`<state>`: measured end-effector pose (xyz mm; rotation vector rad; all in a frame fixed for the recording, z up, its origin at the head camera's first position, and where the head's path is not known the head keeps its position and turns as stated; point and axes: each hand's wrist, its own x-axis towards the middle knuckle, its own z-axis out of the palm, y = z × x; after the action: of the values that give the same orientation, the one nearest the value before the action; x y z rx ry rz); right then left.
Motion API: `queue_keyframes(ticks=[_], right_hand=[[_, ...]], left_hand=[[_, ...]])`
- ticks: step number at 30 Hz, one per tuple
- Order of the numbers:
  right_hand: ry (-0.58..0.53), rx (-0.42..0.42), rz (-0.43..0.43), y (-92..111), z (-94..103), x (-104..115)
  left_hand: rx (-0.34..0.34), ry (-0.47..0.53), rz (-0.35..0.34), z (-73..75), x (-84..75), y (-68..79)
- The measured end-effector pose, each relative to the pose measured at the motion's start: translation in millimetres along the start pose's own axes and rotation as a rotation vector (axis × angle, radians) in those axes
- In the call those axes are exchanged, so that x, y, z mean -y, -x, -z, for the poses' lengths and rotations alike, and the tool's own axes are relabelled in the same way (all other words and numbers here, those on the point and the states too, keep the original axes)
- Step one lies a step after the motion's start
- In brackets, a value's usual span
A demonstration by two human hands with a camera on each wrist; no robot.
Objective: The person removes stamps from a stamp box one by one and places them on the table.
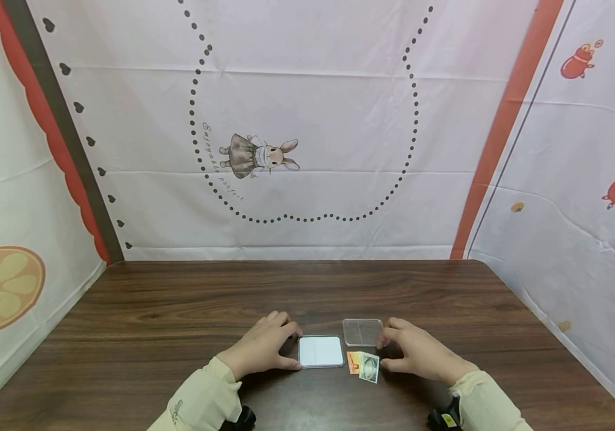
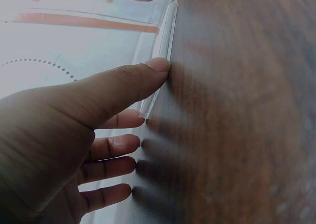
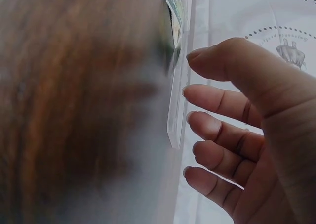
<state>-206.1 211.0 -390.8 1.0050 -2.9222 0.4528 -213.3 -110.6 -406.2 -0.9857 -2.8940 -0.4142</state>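
A shallow clear plastic case [image 1: 320, 351] with a white insert lies flat on the table. My left hand [image 1: 265, 346] holds its left end, the thumb [image 2: 157, 65] on the near edge and the index finger toward the far corner. To the right sits an empty clear plastic lid [image 1: 363, 333]. At the lid's right edge is my right hand [image 1: 417, 352], fingers [image 3: 207, 125] loosely bent and spread, thumb apart from them, with nothing gripped. Two small stamps, one orange [image 1: 353, 361] and one green and white [image 1: 369, 368] with a perforated edge, overlap just below the lid.
The brown wood-grain table [image 1: 205, 293] extends behind and to both sides of the hands. A printed cloth [image 1: 307, 120] with a rabbit and dotted lines hangs behind it, and patterned cloths flank both sides. Dark wrist devices [image 1: 444, 418] are strapped below the sleeves.
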Motion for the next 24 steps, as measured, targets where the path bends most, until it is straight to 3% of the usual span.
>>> queue_keyframes(ticks=[7, 16, 24], right_hand=[[0.014, -0.012, 0.012, -0.1, -0.4, 3.5], [0.114, -0.035, 0.077, -1.4, -4.1, 16.2], [0.130, -0.015, 0.059, -1.6, -4.9, 15.6]], left_hand=[[-0.016, -0.006, -0.011, 0.0, -0.2, 0.0], [-0.002, 0.002, -0.001, 0.6, -0.3, -0.8], [-0.001, 0.000, 0.003, 0.5, -0.8, -0.8]])
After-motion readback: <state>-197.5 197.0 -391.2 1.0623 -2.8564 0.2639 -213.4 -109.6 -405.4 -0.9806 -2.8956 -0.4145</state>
